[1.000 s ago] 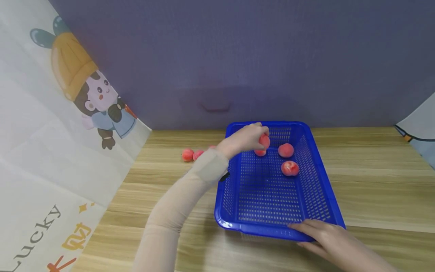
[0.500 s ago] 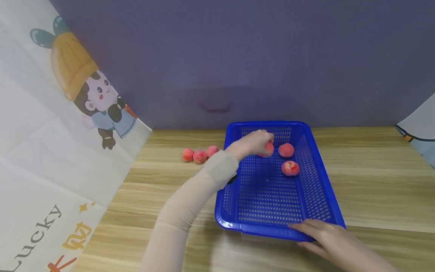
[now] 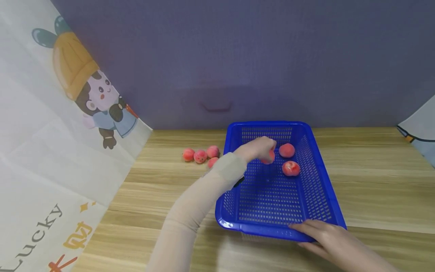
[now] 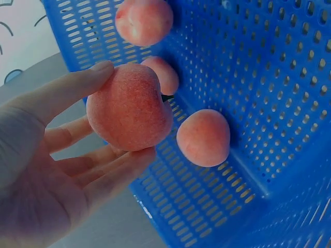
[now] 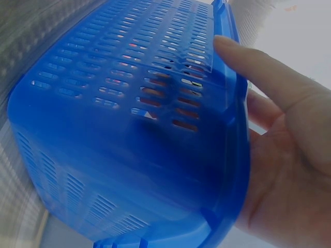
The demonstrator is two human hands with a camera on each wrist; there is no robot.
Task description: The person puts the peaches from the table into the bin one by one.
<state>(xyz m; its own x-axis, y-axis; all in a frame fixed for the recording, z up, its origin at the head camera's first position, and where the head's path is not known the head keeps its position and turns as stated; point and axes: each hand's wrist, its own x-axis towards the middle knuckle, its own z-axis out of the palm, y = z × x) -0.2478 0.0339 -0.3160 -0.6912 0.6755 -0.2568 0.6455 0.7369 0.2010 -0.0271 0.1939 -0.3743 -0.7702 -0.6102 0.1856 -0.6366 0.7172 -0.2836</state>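
In the head view, my left hand [image 3: 261, 147] is inside the blue plastic basket [image 3: 268, 230], toward its far left part. It holds a peach [image 4: 129, 106] between thumb and fingers, the small dark stem visible in the left wrist view. Three more peaches lie in the basket; that view shows one peach [image 4: 204, 138] just beyond the held one. Seen from the head, a peach [image 3: 287, 150] and a blotchy peach [image 3: 290, 168] lie to the right of my left hand. My right hand [image 3: 323, 236] grips the near rim by the right corner, thumb outside the wall [image 5: 155, 134].
Several smaller peaches [image 3: 200, 156] sit clustered on the wooden table [image 3: 163, 189], left of the basket. A dark grey-blue panel [image 3: 217, 56] rises behind the table. On the left hangs a white printed sheet [image 3: 34, 132]; a black cable [image 3: 421, 140] shows at the far right.
My left hand has moved right and nearer with the peach, lower into the basket. More of the peaches on the table show from behind the arm. My right hand has stayed on the rim.
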